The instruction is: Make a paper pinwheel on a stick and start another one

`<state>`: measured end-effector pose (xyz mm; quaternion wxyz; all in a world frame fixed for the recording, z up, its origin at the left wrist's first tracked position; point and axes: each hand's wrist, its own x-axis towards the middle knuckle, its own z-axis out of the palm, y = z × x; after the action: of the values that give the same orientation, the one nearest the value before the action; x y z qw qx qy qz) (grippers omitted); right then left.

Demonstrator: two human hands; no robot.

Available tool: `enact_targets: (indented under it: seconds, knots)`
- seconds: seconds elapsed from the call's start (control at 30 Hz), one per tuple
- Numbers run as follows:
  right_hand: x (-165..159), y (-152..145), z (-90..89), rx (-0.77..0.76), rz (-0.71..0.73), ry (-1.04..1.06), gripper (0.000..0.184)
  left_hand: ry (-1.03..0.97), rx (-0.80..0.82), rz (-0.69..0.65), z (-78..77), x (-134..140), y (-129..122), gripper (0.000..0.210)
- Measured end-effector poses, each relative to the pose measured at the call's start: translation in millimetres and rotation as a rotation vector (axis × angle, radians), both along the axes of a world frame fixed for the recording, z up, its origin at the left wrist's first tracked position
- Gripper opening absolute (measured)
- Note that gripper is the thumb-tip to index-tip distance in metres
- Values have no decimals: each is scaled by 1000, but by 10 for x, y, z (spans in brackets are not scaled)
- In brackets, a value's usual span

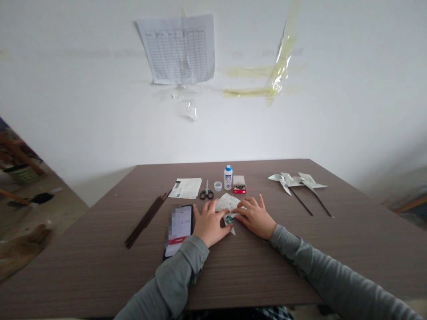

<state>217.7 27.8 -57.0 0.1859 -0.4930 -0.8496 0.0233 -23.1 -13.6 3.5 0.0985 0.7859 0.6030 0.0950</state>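
A piece of printed paper (227, 202) with folded, pointed corners lies on the table between my hands. My left hand (210, 224) is at its left side, thumb and index finger closed on the near part beside a green print. My right hand (256, 218) reaches in from the right. Its foremost fingertips meet on the middle of the paper, while the other fingers stay spread and raised. The fingertips partly hide the centre of the paper, so the fold beneath them cannot be made out.
Beyond the paper stand a white bottle (228, 178), a red box of small metal pieces (239, 188), a small cup (218, 186) and scissors (207, 193). Paper sheets (185, 188), dark sticks (147, 221) and a phone (180, 229) lie left; paper pinwheels (308, 180) on sticks lie right.
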Motion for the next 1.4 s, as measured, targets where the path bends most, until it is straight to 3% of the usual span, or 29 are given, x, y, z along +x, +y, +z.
enact_targets:
  seconds: [0.63, 1.0, 1.4]
  knots:
    - [-54, -27, 122, -64, -19, -28, 39, -23, 1, 23, -34, 37, 17, 49]
    - [-26, 21, 21, -2, -7, 24, 37, -12, 14, 19, -44, 23, 26, 42]
    - [-45, 2, 66, -39, -3, 16, 37, -19, 15, 42, -22, 35, 26, 52]
